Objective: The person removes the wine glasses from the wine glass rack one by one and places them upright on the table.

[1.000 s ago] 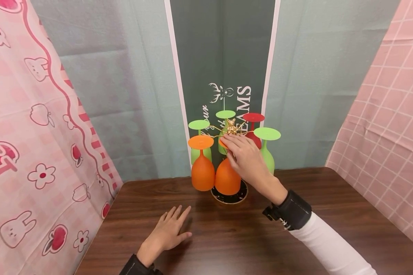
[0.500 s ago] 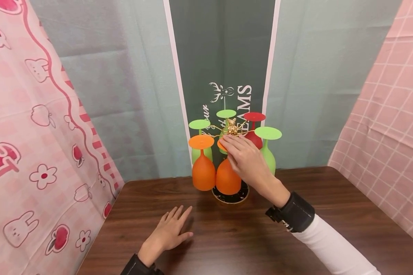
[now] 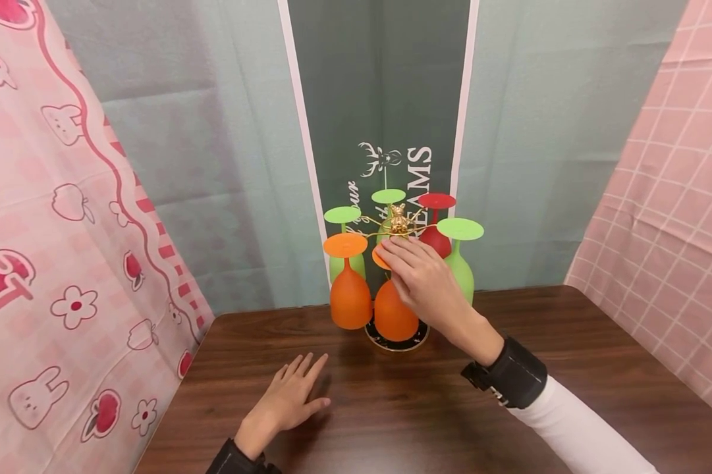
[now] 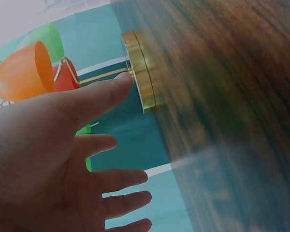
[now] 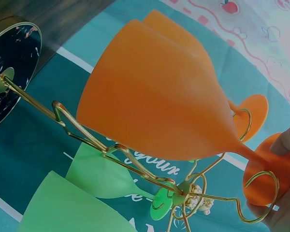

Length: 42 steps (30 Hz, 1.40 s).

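My right hand (image 3: 429,283) pinches the round foot of an orange goblet (image 3: 396,316) that hangs upside down at the front of a gold wire rack. In the right wrist view fingers and thumb (image 5: 286,145) sit on either side of that foot, and the stem shows beside an open gold hook (image 5: 266,198). A second orange goblet (image 3: 351,303) hangs just left of it. My left hand (image 3: 290,398) is held low at the front left of the rack, fingers straight and spread, holding nothing. Seen from the left wrist, the thumb overlaps the rack's gold-edged base (image 4: 142,72).
Green goblets (image 3: 462,270) and a red goblet (image 3: 437,201) hang upside down around the rack. A gold bear (image 3: 398,218) tops it, over a black round base (image 3: 391,343). The wooden table (image 3: 498,421) meets a green-grey cloth (image 3: 539,164) behind.
The right hand and the front orange goblet have shifted slightly down and toward me, away from the gold bear. The left hand has stayed nearly still.
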### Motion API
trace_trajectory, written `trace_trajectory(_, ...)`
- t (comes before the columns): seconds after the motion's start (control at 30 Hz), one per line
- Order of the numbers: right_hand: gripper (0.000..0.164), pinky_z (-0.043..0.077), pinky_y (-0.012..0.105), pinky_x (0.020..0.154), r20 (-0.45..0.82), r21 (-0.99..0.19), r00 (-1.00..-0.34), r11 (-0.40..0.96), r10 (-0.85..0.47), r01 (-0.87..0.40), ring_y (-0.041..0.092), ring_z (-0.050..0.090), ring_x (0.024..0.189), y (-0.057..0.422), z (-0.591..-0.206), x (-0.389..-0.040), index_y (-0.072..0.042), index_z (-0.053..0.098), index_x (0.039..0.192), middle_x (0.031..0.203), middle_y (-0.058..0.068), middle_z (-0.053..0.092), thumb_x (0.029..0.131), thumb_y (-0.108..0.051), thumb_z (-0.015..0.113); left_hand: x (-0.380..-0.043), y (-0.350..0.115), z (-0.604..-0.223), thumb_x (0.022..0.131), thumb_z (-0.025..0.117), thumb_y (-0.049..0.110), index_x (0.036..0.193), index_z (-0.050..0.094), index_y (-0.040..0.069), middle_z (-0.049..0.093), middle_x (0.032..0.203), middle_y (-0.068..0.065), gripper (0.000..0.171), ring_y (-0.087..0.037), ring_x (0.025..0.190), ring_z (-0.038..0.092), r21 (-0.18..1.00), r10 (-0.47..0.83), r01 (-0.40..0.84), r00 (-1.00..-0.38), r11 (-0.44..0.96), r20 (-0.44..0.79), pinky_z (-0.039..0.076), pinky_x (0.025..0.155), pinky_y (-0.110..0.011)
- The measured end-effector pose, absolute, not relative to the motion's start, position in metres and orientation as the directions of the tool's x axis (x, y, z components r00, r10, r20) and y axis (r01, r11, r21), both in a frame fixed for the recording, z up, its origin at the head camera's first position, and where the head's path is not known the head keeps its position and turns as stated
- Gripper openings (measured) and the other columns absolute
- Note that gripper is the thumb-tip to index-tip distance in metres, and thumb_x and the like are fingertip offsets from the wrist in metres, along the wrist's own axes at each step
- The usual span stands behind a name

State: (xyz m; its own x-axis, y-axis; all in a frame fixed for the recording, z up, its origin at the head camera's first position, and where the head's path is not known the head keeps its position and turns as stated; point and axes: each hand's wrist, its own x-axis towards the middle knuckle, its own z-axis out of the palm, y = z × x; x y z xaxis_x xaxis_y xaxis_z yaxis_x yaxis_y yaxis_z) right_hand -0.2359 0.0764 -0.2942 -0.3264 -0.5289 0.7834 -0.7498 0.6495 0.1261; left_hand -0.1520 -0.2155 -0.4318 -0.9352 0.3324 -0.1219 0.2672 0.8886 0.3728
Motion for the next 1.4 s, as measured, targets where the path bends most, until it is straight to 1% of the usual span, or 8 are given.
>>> trace_trajectory(0.5,0.052,0.049,0.052,0.109,0.845,0.152,-0.202,0.585,-0.494,-0.796,0.034,0.064,0.127,0.092,-0.305,-0.229,-0.002,0.068,0.131,0.13,0.016,0.071,0.081,0.005,0.08,-0.151,-0.226,-0.424,0.097,0.069,0.039,0.162,0.029,0.015,0.03,0.164,-0.028,0.08,-0.051,0.151,0.028,0.402,0.278,0.22,-0.956,0.889,-0.09,0.024,0.116,-0.073)
trace_trajectory(0.6,0.057,0.048,0.053,0.109,0.848,0.16,-0.195,0.589,-0.492,-0.792,0.033,0.064,0.127,0.097,-0.307,-0.227,-0.003,0.068,0.132,0.13,0.015,0.071,0.078,0.006,0.083,-0.151,-0.233,-0.423,0.097,0.069,0.039,0.162,0.029,0.014,0.03,0.164,-0.028,0.081,-0.05,0.151,0.028,0.39,0.252,0.205,-0.965,0.898,-0.072,0.024,0.116,-0.073)
trace_trajectory(0.77,0.066,0.047,0.053,0.11,0.847,0.147,-0.225,0.618,-0.482,-0.772,0.032,0.063,0.129,0.108,-0.311,-0.223,-0.005,0.066,0.135,0.133,0.014,0.069,0.074,0.008,0.085,-0.152,-0.246,-0.42,0.096,0.07,0.038,0.162,0.029,0.012,0.031,0.162,-0.029,0.081,-0.052,0.15,0.028,0.371,0.217,0.192,-0.976,0.909,-0.027,0.025,0.115,-0.074)
trace_trajectory(0.87,0.067,0.044,0.051,0.114,0.86,0.096,-0.249,0.621,-0.445,-0.778,0.031,0.062,0.131,0.115,-0.315,-0.221,-0.005,0.064,0.137,0.137,0.013,0.067,0.076,0.016,0.079,-0.152,-0.249,-0.419,0.096,0.07,0.037,0.161,0.03,0.011,0.032,0.161,-0.03,0.081,-0.054,0.148,0.03,0.374,0.211,0.194,-0.978,0.907,-0.004,0.026,0.113,-0.075)
trace_trajectory(1.0,0.064,0.036,0.039,0.122,0.897,-0.006,-0.263,0.586,-0.355,-0.81,0.032,0.061,0.131,0.122,-0.323,-0.221,-0.004,0.064,0.138,0.137,0.015,0.067,0.08,0.024,0.067,-0.153,-0.249,-0.419,0.096,0.07,0.038,0.161,0.03,0.01,0.032,0.161,-0.031,0.081,-0.055,0.148,0.03,0.383,0.21,0.194,-0.978,0.903,0.0,0.026,0.112,-0.076)
trace_trajectory(1.13,0.061,0.029,0.028,0.125,0.921,-0.093,-0.282,0.55,-0.27,-0.83,0.032,0.061,0.13,0.127,-0.332,-0.218,-0.003,0.064,0.137,0.137,0.017,0.067,0.082,0.024,0.064,-0.153,-0.248,-0.424,0.097,0.07,0.038,0.161,0.03,0.011,0.032,0.161,-0.031,0.08,-0.055,0.148,0.03,0.397,0.215,0.192,-0.976,0.897,-0.014,0.026,0.112,-0.076)
trace_trajectory(1.27,0.063,0.031,0.024,0.123,0.926,-0.175,-0.327,0.553,-0.189,-0.815,0.036,0.061,0.129,0.132,-0.343,-0.214,-0.005,0.063,0.139,0.139,0.014,0.066,0.083,0.025,0.062,-0.152,-0.246,-0.426,0.096,0.07,0.038,0.161,0.032,0.011,0.033,0.161,-0.03,0.08,-0.054,0.149,0.03,0.394,0.212,0.193,-0.977,0.898,-0.003,0.027,0.112,-0.076)
trace_trajectory(1.4,0.062,0.034,0.014,0.116,0.918,-0.273,-0.384,0.547,-0.098,-0.792,0.036,0.062,0.127,0.137,-0.355,-0.211,-0.005,0.063,0.139,0.138,0.014,0.067,0.084,0.024,0.063,-0.152,-0.245,-0.424,0.095,0.072,0.037,0.16,0.034,0.01,0.035,0.16,-0.03,0.08,-0.054,0.148,0.03,0.381,0.198,0.194,-0.98,0.904,0.028,0.028,0.111,-0.076)
